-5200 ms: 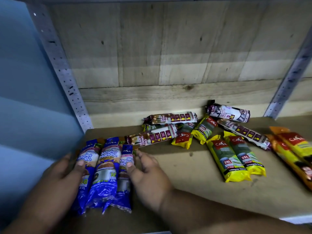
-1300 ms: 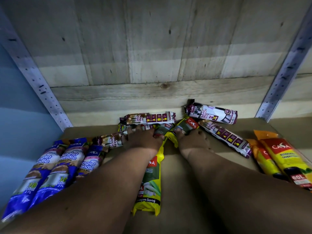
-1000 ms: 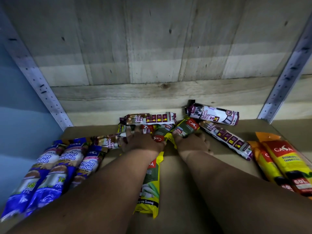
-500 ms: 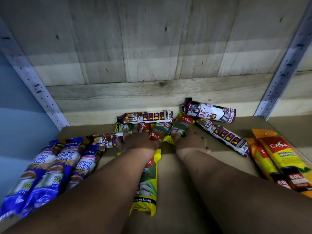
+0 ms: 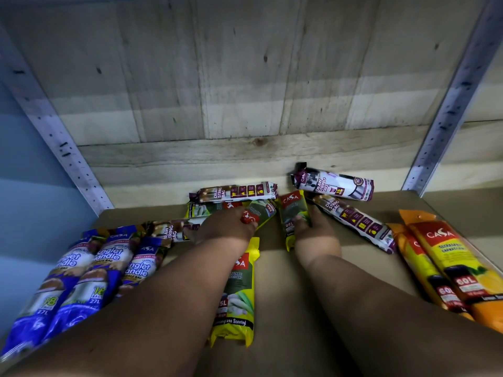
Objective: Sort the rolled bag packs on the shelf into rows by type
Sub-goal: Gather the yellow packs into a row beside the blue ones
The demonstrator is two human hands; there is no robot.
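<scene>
Both hands reach to the back of the shelf (image 5: pixel 275 270). My left hand (image 5: pixel 221 228) grips a yellow-green pack (image 5: pixel 258 213) with a red label. My right hand (image 5: pixel 313 234) holds another yellow-green pack (image 5: pixel 294 213), turned nearly upright in view. A third yellow-green pack (image 5: pixel 238 295) lies under my left forearm. Three blue singlet-handle packs (image 5: pixel 81 273) lie side by side at the left. Maroon-and-white drawstring packs lie at the back (image 5: pixel 236 192), back right (image 5: pixel 333 185), right (image 5: pixel 353 221) and left (image 5: pixel 174 228). Two orange packs (image 5: pixel 446 265) lie at the right.
A wooden back wall (image 5: pixel 245 104) closes the shelf. Perforated metal uprights stand at the left (image 5: pixel 54 137) and right (image 5: pixel 449 104). A blue wall (image 5: pixel 27 200) lies beyond the left upright. Brown shelf surface shows between my forearms.
Over five seconds my hands left the blue packs and reached to the back pile. In the last second the right-hand pack has swung from slanted to nearly lengthwise and slid toward me.
</scene>
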